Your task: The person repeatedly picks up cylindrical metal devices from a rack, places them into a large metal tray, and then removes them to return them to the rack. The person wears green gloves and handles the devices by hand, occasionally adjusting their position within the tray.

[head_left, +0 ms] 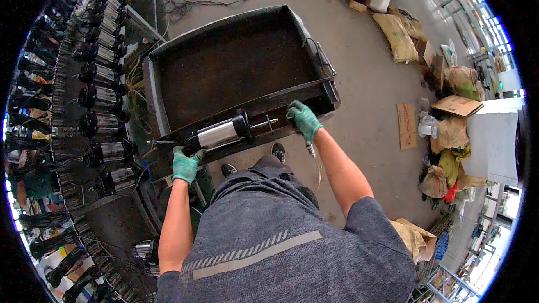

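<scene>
A silver cylinder with black ends [218, 135], which looks like a pump motor, lies across the near edge of a deep metal tray [159, 95]. From its right end juts a thin rod with a brass-coloured tip [274, 120]. My left hand [186, 166], in a green glove, is closed around the cylinder's black left end. My right hand [306, 122], gloved too, is curled just right of the brass tip, apart from it. Below that palm hangs a metal hose fitting [311, 150] with a thin hose; what the fingers wrap is mostly hidden.
Rows of similar silver-and-black cylinders [106, 95] fill racks on the left. A wire handle [323, 59] stands at the tray's right side. Cables [208, 3] lie on the floor beyond. Sacks [396, 36] and a flat cardboard piece [407, 126] lie to the right.
</scene>
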A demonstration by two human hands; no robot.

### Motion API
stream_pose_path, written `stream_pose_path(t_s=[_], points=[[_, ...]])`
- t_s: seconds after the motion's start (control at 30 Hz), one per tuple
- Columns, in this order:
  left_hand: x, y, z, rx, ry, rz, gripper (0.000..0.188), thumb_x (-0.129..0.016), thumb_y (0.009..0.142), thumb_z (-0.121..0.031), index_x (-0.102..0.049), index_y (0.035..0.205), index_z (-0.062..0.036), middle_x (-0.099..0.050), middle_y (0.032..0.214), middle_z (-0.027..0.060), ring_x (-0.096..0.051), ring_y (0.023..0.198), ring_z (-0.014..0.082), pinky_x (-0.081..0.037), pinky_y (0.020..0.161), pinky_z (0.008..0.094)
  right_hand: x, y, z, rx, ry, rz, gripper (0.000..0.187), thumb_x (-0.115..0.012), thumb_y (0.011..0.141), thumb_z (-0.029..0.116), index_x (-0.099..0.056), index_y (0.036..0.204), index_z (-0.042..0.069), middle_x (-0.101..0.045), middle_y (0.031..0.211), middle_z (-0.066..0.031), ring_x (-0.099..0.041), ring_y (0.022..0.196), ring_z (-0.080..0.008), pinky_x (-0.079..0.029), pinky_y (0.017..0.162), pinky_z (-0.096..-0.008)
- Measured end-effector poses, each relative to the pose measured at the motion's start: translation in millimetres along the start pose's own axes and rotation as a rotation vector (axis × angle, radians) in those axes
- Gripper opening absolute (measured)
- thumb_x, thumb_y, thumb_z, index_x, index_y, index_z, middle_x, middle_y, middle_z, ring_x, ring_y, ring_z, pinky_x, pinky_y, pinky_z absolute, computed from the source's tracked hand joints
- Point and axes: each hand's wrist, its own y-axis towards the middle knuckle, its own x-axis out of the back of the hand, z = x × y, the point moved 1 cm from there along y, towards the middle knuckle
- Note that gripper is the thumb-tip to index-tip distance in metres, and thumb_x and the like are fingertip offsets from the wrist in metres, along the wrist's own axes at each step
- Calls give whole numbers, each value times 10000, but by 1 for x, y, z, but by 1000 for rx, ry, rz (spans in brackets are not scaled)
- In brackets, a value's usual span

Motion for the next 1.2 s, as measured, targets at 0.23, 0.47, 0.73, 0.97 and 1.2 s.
stream_pose_path(t_s=[0.23,0.47,0.73,0.97,1.2], points=[[7,-5,-28,-17,32,49,752,-910,733,-384,-504,1216,26,-695,1076,193,-671,956,315,-539,864,399,-33,7,-8,-74,229,7,214,-512,940,186,-688,852,102,-571,775,7,-525,683,-118,-450,593,-296],[3,1,-15,-11,121,1,828,-923,679,-473,-536,1208,33,-705,1072,221,-685,976,349,-542,859,420,-40,9,-3,-59,219,-51,169,-553,875,247,-623,749,159,-508,598,-9,-464,461,-137,-358,429,-301],[10,5,-10,25,185,15,851,-924,651,-512,-554,1188,36,-707,1070,236,-689,991,380,-541,853,435,-52,15,-9,-101,205,-143,161,-597,836,258,-611,708,161,-515,589,-7,-474,458,-141,-344,420,-303],[13,-4,-39,-80,157,28,801,-927,679,-451,-542,1193,27,-705,1097,218,-687,955,359,-539,854,427,-42,13,-13,-55,146,-79,150,-553,885,198,-657,809,121,-580,732,2,-512,598,-117,-400,529,-292],[5,-12,-25,-87,24,19,765,-922,718,-322,-520,1263,33,-674,1172,200,-651,1052,323,-516,944,405,25,16,-8,8,-181,-79,198,-523,1003,245,-609,1083,86,-608,861,6,-540,732,-131,-489,665,-305]])
